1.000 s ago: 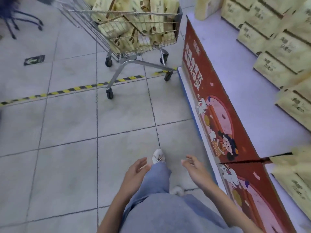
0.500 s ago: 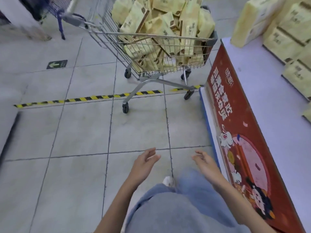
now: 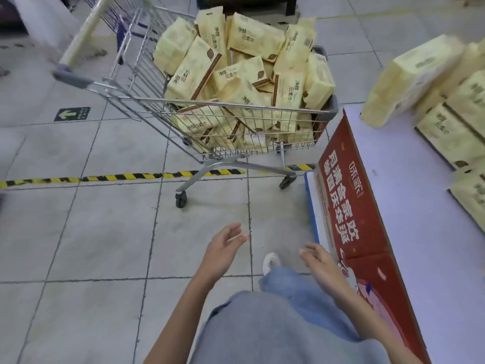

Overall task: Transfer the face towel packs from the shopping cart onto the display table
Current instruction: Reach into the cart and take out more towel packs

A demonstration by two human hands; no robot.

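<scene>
A wire shopping cart (image 3: 131,82) stands ahead on the tiled floor, heaped with several pale yellow face towel packs (image 3: 252,85). The display table (image 3: 409,195) runs along the right, white on top with a red printed front panel (image 3: 349,214). More yellow packs (image 3: 451,122) lie in rows on its far right part. My left hand (image 3: 223,250) and my right hand (image 3: 319,262) hang in front of me, well short of the cart, fingers relaxed and holding nothing.
A yellow-and-black tape line (image 3: 118,177) crosses the floor under the cart. A green arrow sticker (image 3: 72,113) lies on the left. My grey-trousered leg and white shoe (image 3: 270,261) are between the hands. The cart's near wheel (image 3: 181,200) is ahead of my left hand.
The view has moved closer to the cart and tilted up, so the cart looms larger. Both hands stayed empty and rose slightly in front of me.
</scene>
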